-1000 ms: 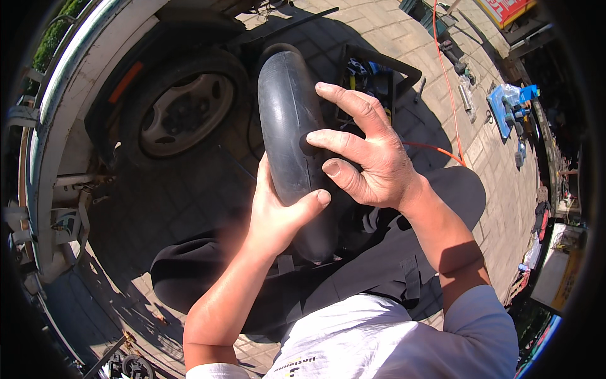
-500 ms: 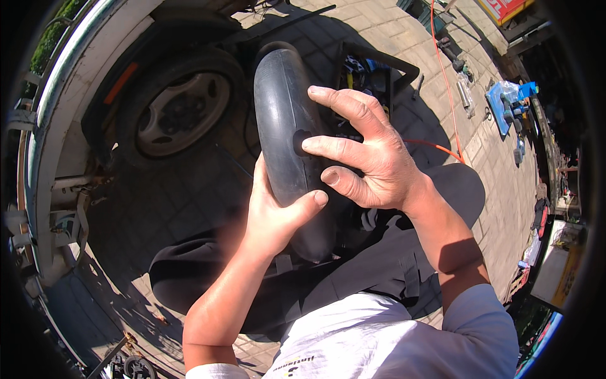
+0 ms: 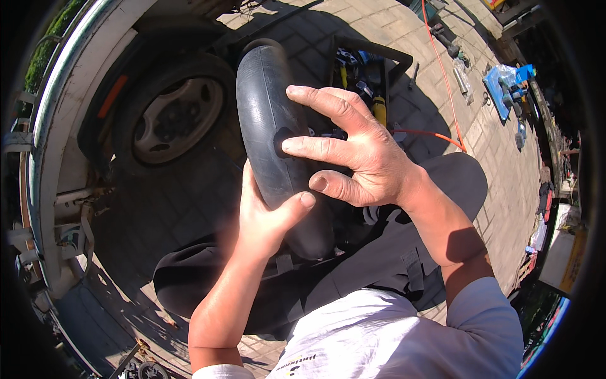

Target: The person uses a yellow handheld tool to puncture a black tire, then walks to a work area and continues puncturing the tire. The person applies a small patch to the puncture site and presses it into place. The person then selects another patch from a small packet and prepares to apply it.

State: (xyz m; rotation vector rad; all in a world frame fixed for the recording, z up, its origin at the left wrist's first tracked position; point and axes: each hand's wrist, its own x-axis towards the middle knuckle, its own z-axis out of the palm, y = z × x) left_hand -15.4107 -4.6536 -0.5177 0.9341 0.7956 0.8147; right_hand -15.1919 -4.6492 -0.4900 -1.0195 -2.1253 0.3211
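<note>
An inflated black rubber inner tube stands upright over my lap, leaning slightly left. My left hand is closed round its lower part, thumb across the front. My right hand is open, fingers spread, at the tube's right side. The index fingertip rests at a small dark oval patch on the rubber; another fingertip lies higher on the tube, and the thumb is bent near its edge.
A wheel sits under a white vehicle body at left. An open toolbox is behind the tube. An orange hose crosses the paving; a blue item with tools lies at right.
Both hands and the tube have moved left in the view, and more of the toolbox shows. The grip and finger placement look much the same.
</note>
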